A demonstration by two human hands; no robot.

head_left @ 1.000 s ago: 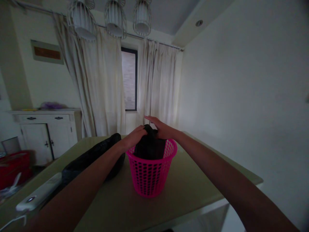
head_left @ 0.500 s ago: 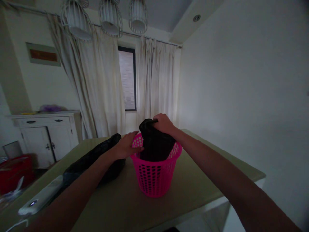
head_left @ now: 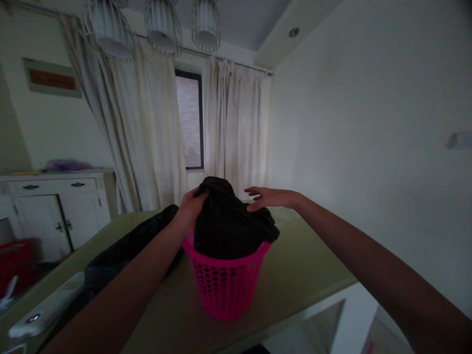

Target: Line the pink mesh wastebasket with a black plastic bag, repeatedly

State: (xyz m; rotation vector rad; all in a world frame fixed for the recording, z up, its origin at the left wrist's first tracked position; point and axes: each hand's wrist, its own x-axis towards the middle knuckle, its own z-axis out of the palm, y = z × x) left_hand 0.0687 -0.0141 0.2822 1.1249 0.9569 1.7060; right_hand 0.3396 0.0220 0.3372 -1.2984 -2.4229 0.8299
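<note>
A pink plastic basket with a pattern of holes stands upright on the table. Inside it and rising above its rim is a black plastic bag, part of which hangs over the right side of the rim. My left hand grips the bag's upper left edge, thumb over the plastic. Just right of the bag's top, my right hand has its fingers stretched out and apart; the thumb is close to the bag, and I cannot tell whether it touches. More black plastic lies on the table behind my left forearm.
The table has a greenish top. A white power strip lies near its left edge. Beyond stand a white cabinet and a red container. Caged lamps hang overhead.
My left hand has gone from the basket rim to gripping the bag. My right hand has let go and moved right. The bag now spreads wider, over the right rim. The view has shifted slightly.
</note>
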